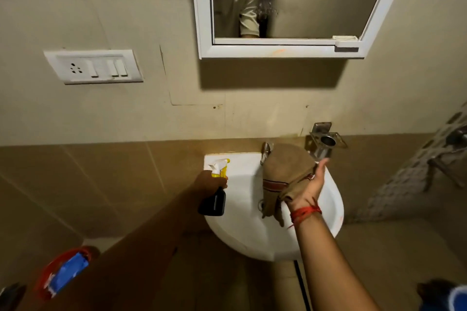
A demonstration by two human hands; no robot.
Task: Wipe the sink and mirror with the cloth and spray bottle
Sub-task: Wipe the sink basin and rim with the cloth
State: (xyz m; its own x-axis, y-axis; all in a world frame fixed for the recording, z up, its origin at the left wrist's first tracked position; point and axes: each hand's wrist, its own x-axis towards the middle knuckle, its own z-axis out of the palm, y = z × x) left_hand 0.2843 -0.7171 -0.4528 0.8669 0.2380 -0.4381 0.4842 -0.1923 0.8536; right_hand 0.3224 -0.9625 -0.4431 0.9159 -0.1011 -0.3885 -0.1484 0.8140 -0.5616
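Sink, white ceramic and rounded (237, 232), sits low against the tan tiled wall, and both hands are over it right now. Left hand (211, 182) is wrapped tight around the neck of the black spray bottle with its yellow-and-white trigger head (216, 189), nozzle pointing up toward the wall above the basin's back ledge. Right hand (307, 190) is open-palmed, fingers spread flat under the brown cloth with a reddish stripe (283, 177), which drapes over the palm and hangs down above the basin, near the chrome tap (266, 151). A red thread bracelet (305, 213) circles that wrist.

Up above, the white-framed mirror (278, 49) already shows a speckled patch on the glass, possibly spray mist, hard to be sure.

Looks like a spraying step. To do it well: aim the nozzle squarely at the surface being cleaned, short bursts, and spread them out. Bunch the cloth firmly into the fingers before wiping, since a loose drape will slip. Steer it clear of the steel cup holder (326, 142) beside the tap.
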